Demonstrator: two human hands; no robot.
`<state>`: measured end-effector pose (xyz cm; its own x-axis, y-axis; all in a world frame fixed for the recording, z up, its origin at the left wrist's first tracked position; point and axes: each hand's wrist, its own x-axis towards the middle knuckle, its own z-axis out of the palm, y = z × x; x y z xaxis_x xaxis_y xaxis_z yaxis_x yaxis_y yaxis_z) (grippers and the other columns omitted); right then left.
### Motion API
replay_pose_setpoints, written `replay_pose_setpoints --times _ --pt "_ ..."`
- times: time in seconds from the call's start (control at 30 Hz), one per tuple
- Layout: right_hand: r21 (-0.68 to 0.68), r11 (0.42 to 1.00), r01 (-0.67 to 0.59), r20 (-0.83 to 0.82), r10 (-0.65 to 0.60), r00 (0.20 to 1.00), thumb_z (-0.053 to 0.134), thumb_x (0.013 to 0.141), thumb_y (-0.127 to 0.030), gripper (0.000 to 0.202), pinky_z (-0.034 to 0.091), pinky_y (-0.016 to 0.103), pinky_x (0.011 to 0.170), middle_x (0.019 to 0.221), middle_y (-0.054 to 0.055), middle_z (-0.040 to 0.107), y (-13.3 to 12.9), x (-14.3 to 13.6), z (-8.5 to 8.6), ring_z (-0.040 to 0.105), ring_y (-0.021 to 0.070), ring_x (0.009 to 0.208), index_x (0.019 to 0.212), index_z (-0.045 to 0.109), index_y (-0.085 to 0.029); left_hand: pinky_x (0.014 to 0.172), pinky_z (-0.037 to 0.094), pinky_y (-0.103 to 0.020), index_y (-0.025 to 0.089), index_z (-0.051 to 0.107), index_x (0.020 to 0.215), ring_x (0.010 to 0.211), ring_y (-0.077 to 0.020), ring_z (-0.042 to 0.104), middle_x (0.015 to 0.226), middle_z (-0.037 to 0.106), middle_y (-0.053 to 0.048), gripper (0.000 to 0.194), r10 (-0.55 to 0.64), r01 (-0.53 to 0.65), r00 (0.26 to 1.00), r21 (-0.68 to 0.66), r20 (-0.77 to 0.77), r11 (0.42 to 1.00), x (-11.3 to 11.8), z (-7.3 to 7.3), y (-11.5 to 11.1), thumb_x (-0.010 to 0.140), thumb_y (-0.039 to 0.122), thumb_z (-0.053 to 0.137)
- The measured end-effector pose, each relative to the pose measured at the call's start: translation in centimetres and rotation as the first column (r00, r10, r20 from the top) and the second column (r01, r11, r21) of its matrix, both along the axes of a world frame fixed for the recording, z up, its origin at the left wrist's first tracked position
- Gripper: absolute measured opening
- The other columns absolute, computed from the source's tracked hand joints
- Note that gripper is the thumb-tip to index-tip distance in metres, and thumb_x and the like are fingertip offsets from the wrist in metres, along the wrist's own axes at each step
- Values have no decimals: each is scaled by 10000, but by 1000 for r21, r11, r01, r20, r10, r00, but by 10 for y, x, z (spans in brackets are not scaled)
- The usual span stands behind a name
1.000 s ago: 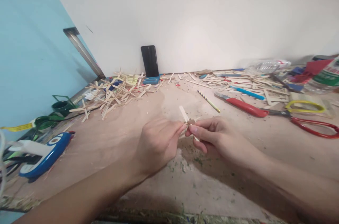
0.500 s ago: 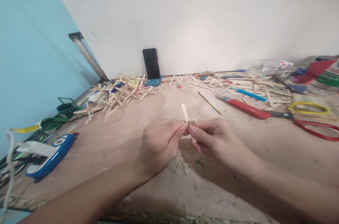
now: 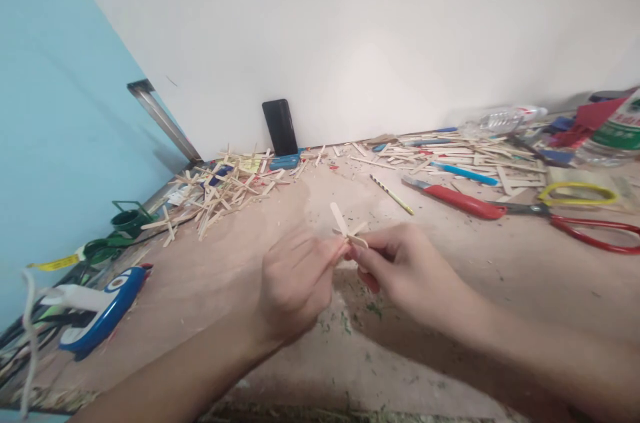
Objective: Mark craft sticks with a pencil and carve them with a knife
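Note:
Just above the middle of the table, my left hand and my right hand meet at the fingertips. Between them are crossed wooden craft sticks, one pointing up and away, others slanting to the right. Both hands are closed in a pinch on these sticks. My fingers hide the spot where the sticks cross, so I cannot see how they are joined. A striped pencil lies beyond my right hand, and a red-handled knife rests to its right.
Sticks joined in crosses are heaped at the back left; loose sticks lie at the back right. A phone leans on the wall. Scissors and a plastic bottle are on the right. A blue power strip and cables are left.
The crossed sticks have turned between my fingers, and more of the slanting pieces now show. My hands stay together. The whole view has shifted slightly.

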<state>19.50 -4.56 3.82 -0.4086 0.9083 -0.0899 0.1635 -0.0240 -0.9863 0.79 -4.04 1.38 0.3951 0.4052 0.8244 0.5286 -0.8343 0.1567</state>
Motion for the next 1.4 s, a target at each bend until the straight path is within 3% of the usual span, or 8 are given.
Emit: replay_pose_setpoints --times 0.07,0.2,0.43,0.63,0.87,1.03,1.23,1.4 --pt "-2 1000 -1 -23 1 1000 673 895 -458 475 189 264 475 504 -23 440 0 0 0 335 91 486 545 490 -194 602 405 -291 161 704 1059 618 -139 566 708 687 -12 154 4 -4 1000 -7 13 1000 0 1 -1 1020 82 578" --pt "-81 992 -98 -76 92 993 546 937 -504 401 196 271 420 458 -43 441 2 -1 -2 259 94 393 683 599 -198 609 435 -278 167 705 1047 620 -127 580 737 714 -10 169 10 -10 999 -14 53 1000 0 0 -2 1020 72 568" --pt "67 992 103 -29 -101 994 613 870 -266 330 231 281 545 557 -32 419 -2 -12 -12 329 106 569 574 486 -193 607 440 -259 156 724 1049 632 -122 606 754 734 -14 154 1 0 1000 -58 11 998 -1 -7 0 1020 82 592" --pt "-66 998 0 -75 -5 997 515 948 -414 334 217 261 439 500 -32 518 8 -5 -7 310 89 417 746 641 -179 654 492 -236 163 721 967 665 -119 678 778 761 -5 138 35 -31 999 -142 24 989 -1 5 7 1023 107 607" --pt "-99 993 61 -6 -62 998 675 887 -417 318 221 251 445 548 -42 479 15 7 4 350 81 467 688 617 -176 613 391 -290 157 682 811 617 -147 621 700 696 -18 254 7 -52 985 -262 -170 964 -10 6 17 1029 189 554" --pt "-57 997 49 74 -45 996 662 899 -346 184 232 258 466 557 -55 468 15 8 6 354 102 506 896 732 -177 582 324 -300 150 656 788 558 -144 553 656 646 -14 286 6 -125 962 -421 -272 899 -9 6 16 1024 194 502" --pt "211 976 52 263 -108 959 565 962 -341 386 298 277 503 552 -27 490 14 11 4 413 116 531 603 574 -200 591 342 -253 178 576 750 562 -97 521 629 571 49 353 -4 -114 979 -568 -203 815 -6 7 12 1078 242 462" --pt "155 987 49 289 -93 953 540 959 -286 428 297 281 464 473 -36 484 13 12 8 402 108 454 538 510 -215 575 309 -239 187 473 694 531 -78 433 589 444 76 369 -43 -68 985 -599 -169 798 -6 8 13 1060 225 454"
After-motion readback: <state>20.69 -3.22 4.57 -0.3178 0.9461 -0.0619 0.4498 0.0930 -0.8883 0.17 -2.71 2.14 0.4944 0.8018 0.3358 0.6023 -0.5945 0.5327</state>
